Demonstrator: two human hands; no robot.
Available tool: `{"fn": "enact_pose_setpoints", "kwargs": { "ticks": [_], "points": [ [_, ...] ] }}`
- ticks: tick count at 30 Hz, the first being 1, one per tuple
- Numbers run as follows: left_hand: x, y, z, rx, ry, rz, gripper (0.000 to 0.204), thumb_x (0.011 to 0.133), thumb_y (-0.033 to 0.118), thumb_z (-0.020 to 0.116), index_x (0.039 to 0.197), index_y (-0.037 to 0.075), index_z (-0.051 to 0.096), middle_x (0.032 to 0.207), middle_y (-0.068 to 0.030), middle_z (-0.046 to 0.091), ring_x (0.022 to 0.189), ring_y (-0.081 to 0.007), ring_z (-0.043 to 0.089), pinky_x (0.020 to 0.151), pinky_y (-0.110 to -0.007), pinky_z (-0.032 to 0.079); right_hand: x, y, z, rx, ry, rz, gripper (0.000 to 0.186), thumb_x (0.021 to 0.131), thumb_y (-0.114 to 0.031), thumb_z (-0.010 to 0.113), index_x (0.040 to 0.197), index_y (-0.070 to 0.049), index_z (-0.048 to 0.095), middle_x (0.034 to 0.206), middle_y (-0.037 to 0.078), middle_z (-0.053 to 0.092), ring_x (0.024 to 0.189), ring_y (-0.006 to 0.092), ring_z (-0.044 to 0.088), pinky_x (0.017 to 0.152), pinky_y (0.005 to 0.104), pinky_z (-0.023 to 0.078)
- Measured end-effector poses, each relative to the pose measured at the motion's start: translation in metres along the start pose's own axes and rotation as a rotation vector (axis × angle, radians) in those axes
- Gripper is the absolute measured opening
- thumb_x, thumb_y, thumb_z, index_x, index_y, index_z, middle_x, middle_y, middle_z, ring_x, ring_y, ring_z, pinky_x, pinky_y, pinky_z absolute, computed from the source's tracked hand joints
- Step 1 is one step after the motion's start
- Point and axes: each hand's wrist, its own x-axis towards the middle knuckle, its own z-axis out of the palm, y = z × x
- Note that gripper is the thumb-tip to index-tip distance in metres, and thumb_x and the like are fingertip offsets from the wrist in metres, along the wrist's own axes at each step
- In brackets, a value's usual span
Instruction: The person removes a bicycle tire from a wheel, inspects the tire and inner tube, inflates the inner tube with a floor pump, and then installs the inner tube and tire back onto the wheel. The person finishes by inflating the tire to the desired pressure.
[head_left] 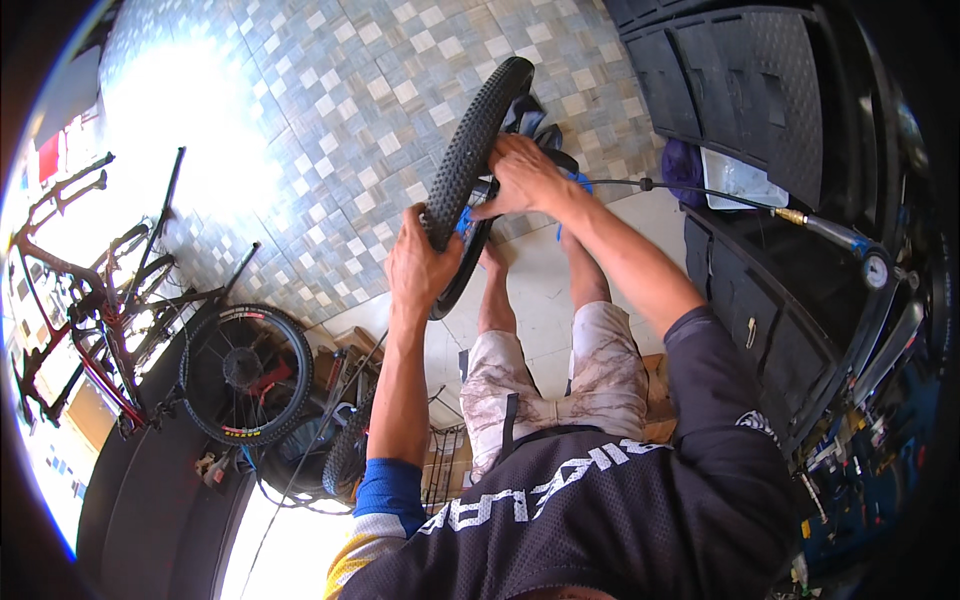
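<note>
A black knobby bicycle tire (470, 143) stands upright, seen almost edge-on, in front of my legs. My left hand (420, 262) is wrapped round its near part, with fingers and thumb on either side of the tread. On the wheel's right side, my right hand (525, 176) is closed with its fingers curled at the tire's inner edge. A dark lower stretch of the wheel (468, 275) shows below my hands. Black curved pieces lie just beyond my right hand, too unclear to name. Bits of blue show around the wheel and my feet.
A tire inflator (875, 268) with a round gauge lies at right, its black hose (690, 189) running toward my right wrist. Black cabinets (740, 90) line that side, with a white bin (735, 180). Bicycle frames (95, 300) and another wheel (245, 372) stand at left.
</note>
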Motion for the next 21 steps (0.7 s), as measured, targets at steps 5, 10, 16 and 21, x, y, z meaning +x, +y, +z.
{"fn": "enact_pose_setpoints", "kwargs": {
  "ticks": [5, 10, 16, 21],
  "points": [
    [0.032, 0.023, 0.008, 0.102, 0.188, 0.182, 0.074, 0.083, 0.045, 0.084, 0.132, -0.001, 0.052, 0.107, -0.0250, 0.069, 0.092, -0.0466, 0.070, 0.079, -0.052, 0.056, 0.002, -0.011, 0.028, 0.144, 0.127, 0.044, 0.069, 0.077, -0.062, 0.079, 0.104, 0.001, 0.072, 0.107, 0.018, 0.071, 0.111, 0.0338, 0.065, 0.107, 0.0507, 0.041],
    [0.054, 0.012, -0.004, 0.061, 0.073, 0.167, 0.053, 0.088, 0.039, 0.081, 0.115, -0.004, 0.065, 0.092, -0.0255, 0.071, 0.087, -0.0433, 0.071, 0.075, -0.050, 0.054, 0.001, -0.032, 0.019, 0.029, 0.172, 0.139, 0.078, 0.072, -0.067, 0.081, 0.110, 0.000, 0.068, 0.107, 0.017, 0.071, 0.110, 0.0344, 0.066, 0.110, 0.0521, 0.038],
    [0.051, 0.018, -0.006, -0.126, 0.048, 0.144, 0.042, 0.090, 0.038, 0.080, 0.095, -0.003, 0.071, 0.068, -0.0215, 0.066, 0.061, -0.0355, 0.066, 0.062, -0.045, 0.051, -0.013, -0.025, 0.014, 0.119, 0.203, 0.127, 0.078, 0.072, -0.068, 0.081, 0.108, 0.000, 0.067, 0.104, 0.018, 0.072, 0.107, 0.0330, 0.067, 0.106, 0.0491, 0.038],
    [0.055, 0.008, -0.001, -0.322, -0.044, 0.039, 0.045, 0.091, 0.041, 0.079, 0.086, -0.004, 0.072, 0.062, -0.0139, 0.063, 0.055, -0.0213, 0.057, 0.057, -0.039, 0.047, -0.029, -0.013, 0.007, 0.188, 0.229, 0.048, 0.051, 0.088, -0.056, 0.072, 0.106, -0.008, 0.071, 0.096, 0.012, 0.074, 0.099, 0.0314, 0.068, 0.101, 0.0469, 0.040]
  ]
}}
